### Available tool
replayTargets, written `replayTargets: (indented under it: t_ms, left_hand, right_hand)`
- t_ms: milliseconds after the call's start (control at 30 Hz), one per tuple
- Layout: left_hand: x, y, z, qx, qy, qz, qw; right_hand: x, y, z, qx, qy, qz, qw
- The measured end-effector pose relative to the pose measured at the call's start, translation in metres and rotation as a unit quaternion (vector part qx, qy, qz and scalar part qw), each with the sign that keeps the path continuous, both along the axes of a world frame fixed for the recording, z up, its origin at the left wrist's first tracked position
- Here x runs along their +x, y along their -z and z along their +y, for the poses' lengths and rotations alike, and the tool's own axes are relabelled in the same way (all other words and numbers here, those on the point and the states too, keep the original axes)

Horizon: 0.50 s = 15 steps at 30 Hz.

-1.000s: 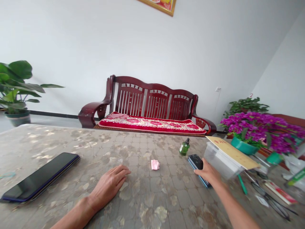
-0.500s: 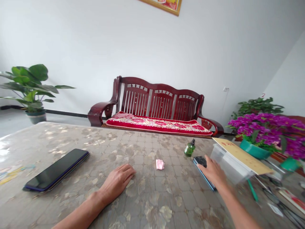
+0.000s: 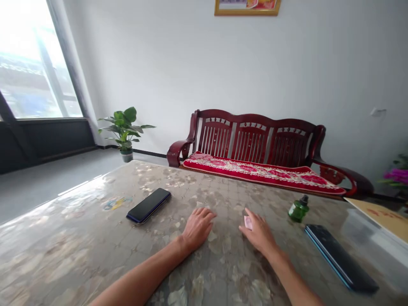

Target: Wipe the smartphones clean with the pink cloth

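On the patterned tabletop [image 3: 219, 272] my left hand [image 3: 199, 227] rests palm down, its fingers stretched out and holding nothing. My right hand [image 3: 259, 233] is at a small pink piece [image 3: 248, 222], perhaps folded cloth or paper, which shows between the spread thumb and forefinger. Whether those fingers touch it I cannot tell. To the right lies a dark phone-like slab [image 3: 339, 257] with a blue edge, apart from my hand. Behind it stands a small green bottle [image 3: 298, 209] with a black top. A black phone [image 3: 149, 205] with a blue edge lies left of my left hand.
A clear plastic box [image 3: 360, 229] with a tan card [image 3: 382, 216] on top stands at the right edge. Colourful loops [image 3: 114, 203] lie left of the phone. Beyond the table are a red-cushioned wooden bench [image 3: 255, 170] and a potted plant [image 3: 126, 155].
The view has swung left. My right hand has left the blue-edged slab and moved left to the pink piece. My left hand stays on the table.
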<state>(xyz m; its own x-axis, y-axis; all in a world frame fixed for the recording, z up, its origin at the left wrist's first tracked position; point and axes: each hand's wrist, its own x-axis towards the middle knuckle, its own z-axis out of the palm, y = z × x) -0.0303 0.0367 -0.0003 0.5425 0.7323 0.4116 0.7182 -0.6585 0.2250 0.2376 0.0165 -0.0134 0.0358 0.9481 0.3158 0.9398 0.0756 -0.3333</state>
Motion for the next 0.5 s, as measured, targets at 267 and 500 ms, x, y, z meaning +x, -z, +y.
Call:
replayTargets:
  t_ms: [267,500]
  left_hand:
    - [-0.033,-0.020,0.020,-0.024,-0.221,0.057,0.973]
    - [-0.117,-0.046,0.061,-0.142,-0.379,0.089,0.910]
  right_hand:
    - [-0.005,0.018,0.000,0.079,-0.014,-0.035,0.996]
    - [-0.004,0.025,0.005,0.118,-0.003,0.004,0.993]
